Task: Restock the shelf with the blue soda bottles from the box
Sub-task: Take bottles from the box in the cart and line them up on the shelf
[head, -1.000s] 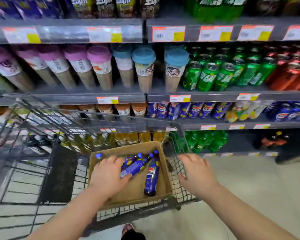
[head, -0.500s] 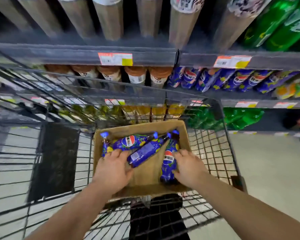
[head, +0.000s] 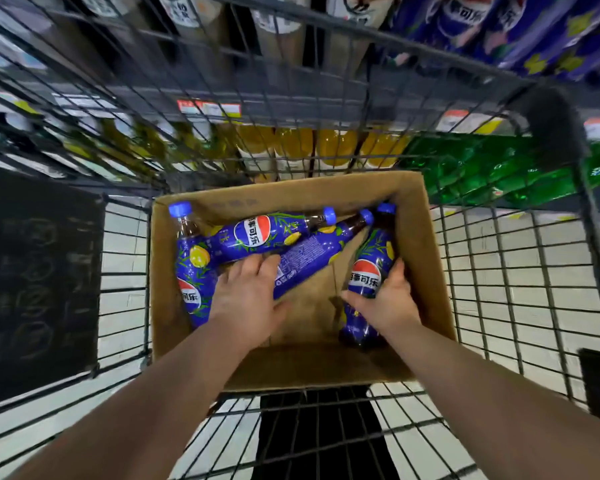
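Note:
A brown cardboard box (head: 433, 258) sits in a wire cart and holds several blue soda bottles. One bottle (head: 257, 233) lies crosswise on top, another (head: 309, 261) lies diagonally under it, and a third (head: 189, 275) leans along the left wall. My left hand (head: 246, 299) rests flat on the diagonal bottle, fingers extended and not curled round it. My right hand (head: 385, 303) is wrapped around the lower half of the right bottle (head: 371, 265), which points cap-up toward the far right corner. More blue bottles (head: 499, 26) stand on the shelf at the top right.
The wire cart (head: 506, 271) surrounds the box, with a black panel (head: 39, 289) on its left side. Beyond its front wall are shelves with yellow drinks (head: 326, 147), green bottles (head: 482, 174) and cup drinks (head: 278, 19). Pale floor tiles show through the mesh.
The view has dropped closer over the box. My right hand has gone from the cart rim into the box and closed around the right bottle. My left hand has slid onto the diagonal bottle.

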{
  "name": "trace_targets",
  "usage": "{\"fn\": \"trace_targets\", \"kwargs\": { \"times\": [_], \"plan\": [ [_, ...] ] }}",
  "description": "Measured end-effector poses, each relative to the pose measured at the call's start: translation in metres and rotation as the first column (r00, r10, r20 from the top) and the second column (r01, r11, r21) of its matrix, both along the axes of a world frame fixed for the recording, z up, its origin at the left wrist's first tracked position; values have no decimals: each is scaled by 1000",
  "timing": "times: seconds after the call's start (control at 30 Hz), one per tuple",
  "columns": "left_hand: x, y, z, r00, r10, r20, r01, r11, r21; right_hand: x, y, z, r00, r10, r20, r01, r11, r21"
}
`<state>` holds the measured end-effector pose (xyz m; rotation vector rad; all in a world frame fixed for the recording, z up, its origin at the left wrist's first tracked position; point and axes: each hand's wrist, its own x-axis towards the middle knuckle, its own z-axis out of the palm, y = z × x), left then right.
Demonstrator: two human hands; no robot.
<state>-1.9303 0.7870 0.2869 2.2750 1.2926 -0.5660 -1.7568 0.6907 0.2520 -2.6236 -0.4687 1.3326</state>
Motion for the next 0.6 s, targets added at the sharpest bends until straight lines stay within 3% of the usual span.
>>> {"fn": "trace_targets", "kwargs": {
  "times": [0.13,0.27,0.53,0.6],
  "plan": [
    [5,4,-21,999,48,-2,-48,998,-49,-3,1,-22,967,-251,-51,253,967,37],
    [8,8,-30,991,132,-6,-132,985,-111,-2,3,-16,922,-368,-122,377,924,62],
    [26,11,-55,965,260,-32,-262,946,-190,-5,-5,34,844,-402,-356,479,863,162],
    [31,6,-64,962,261,-82,-271,953,-137,-4,-7,38,841,-403,-362,481,862,157]
  ]
}}
